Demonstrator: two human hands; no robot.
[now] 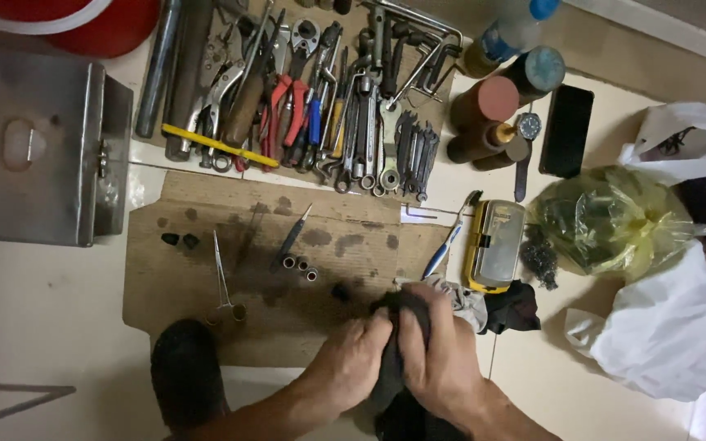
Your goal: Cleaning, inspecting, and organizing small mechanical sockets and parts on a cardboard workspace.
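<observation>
Floor workspace seen from above, left to right. A metal box (pixel 30 143) stands at far left, with a red tub (pixel 83 20) above it at the top edge. A stained cardboard sheet (pixel 198 269) covers the middle of the floor. On it lie two small black caps (pixel 180 240), thin forceps (pixel 222 273), a dark pen-like tool (pixel 292 238), three short metal sleeves (pixel 300 265) in a row, and a small black piece (pixel 341 291). A dark round object (pixel 188 371) sits at the sheet's lower left corner.

Above the sheet, a second cardboard carries a row of tools (pixel 312 98): metal tubes, pliers with red handles, screwdrivers and wrenches, with a yellow ruler (pixel 218 145) across their lower ends.

At bottom centre, the left hand (pixel 349 363) and right hand (pixel 443 355) are both closed around a black cloth (pixel 402 384), held between them just over the sheet's lower right edge; whatever the cloth may wrap is hidden.

To the right lie a blue pen (pixel 447 245), a yellow-edged case (pixel 494 245), brown cylinders (pixel 488 110), a wristwatch (pixel 526 147), a black phone (pixel 567 131), a yellow plastic bag (pixel 614 220) and a white bag (pixel 663 335).
</observation>
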